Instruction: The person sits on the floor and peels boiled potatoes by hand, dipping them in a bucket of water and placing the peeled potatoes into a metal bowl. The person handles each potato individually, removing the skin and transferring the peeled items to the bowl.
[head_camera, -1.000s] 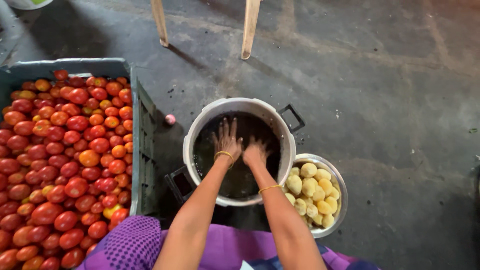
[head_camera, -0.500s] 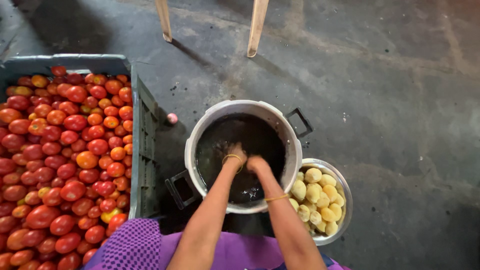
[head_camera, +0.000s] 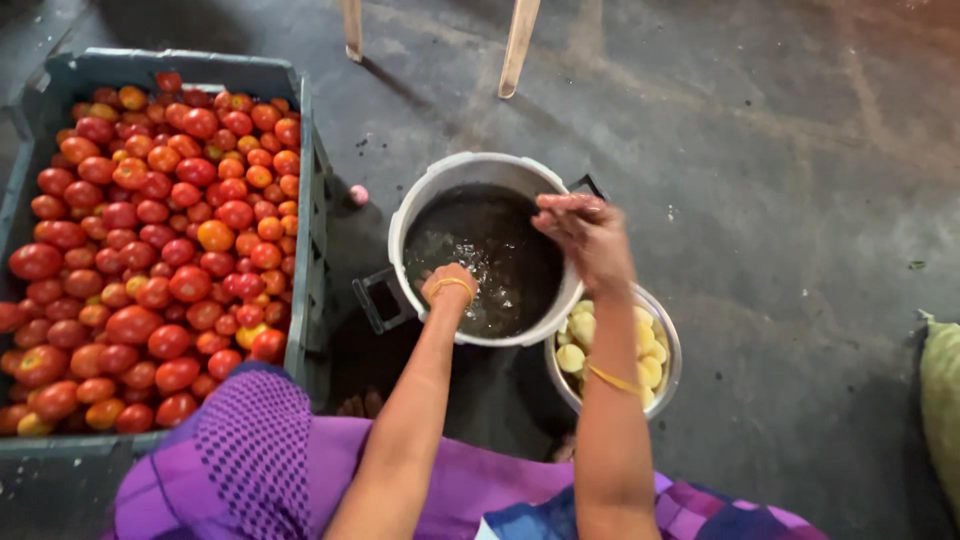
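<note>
Since a moment before, the right hand (head_camera: 590, 240) had lifted dripping from the pot (head_camera: 480, 245), grip open and empty, while the left hand (head_camera: 447, 283) stayed submerged, grip unseen, beside the bowl of peeled potatoes (head_camera: 610, 345).

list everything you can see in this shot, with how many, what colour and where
crate: one, dark grey-green, left on the floor
tomatoes: many, red and orange, filling the crate
pot: one, silver with black handles, centre, holds dark water
bowl: one, metal, right of the pot
peeled potatoes: several, pale yellow, in the bowl
small round thing: one, pink, on the floor between crate and pot
wooden legs: two, pale, top centre
sack: one, greenish, right edge
floor: grey concrete
left hand: dipped into the pot's water, gold bangle
right hand: wet, raised above the pot's right rim
</note>
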